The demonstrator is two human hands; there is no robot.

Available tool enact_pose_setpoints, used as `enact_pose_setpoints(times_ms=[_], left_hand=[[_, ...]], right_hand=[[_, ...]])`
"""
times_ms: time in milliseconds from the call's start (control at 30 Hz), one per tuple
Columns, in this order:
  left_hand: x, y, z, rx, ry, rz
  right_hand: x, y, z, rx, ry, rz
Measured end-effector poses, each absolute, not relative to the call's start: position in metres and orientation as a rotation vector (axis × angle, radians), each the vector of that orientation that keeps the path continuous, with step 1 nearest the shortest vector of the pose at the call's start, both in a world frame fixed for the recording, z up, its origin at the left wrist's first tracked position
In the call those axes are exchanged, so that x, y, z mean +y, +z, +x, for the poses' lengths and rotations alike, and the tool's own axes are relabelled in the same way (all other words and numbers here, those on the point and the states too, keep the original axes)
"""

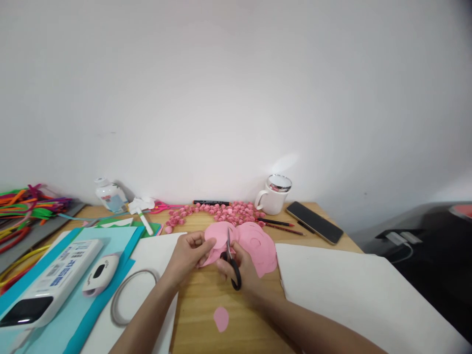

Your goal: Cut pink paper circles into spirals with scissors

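My left hand pinches the left edge of a pink paper piece. In my right hand is a pair of black-handled scissors, its blades pointing away from me against the paper's right side. Whether the blades are parted is hard to make out. More pink paper, with curved outlines on it, lies just behind and to the right of my hands. A small pink paper petal rests on the wood nearer to me.
Many small pink paper rolls lie at the back, near a white mug, pencils and a phone. White sheets cover the right. On the left are blue paper, a long white device and a tape roll.
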State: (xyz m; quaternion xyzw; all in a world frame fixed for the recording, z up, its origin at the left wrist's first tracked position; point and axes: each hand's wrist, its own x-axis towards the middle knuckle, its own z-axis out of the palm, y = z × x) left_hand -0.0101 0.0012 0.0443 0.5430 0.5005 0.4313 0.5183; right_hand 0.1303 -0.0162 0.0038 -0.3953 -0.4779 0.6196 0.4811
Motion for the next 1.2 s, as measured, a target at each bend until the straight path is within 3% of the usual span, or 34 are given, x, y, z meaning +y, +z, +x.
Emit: enact_pose_setpoints(times_ms=[733, 1200], left_hand=[[0.003, 0.043, -0.012, 1.188, 1.128, 1.216], [0.001, 0.047, -0.011, 1.208, 1.202, 1.215]], right_hand=[[-0.015, -0.011, 0.131, -1.174, 1.557, -0.869], [-0.02, 0.005, 0.131, -1.198, 1.596, -0.934]])
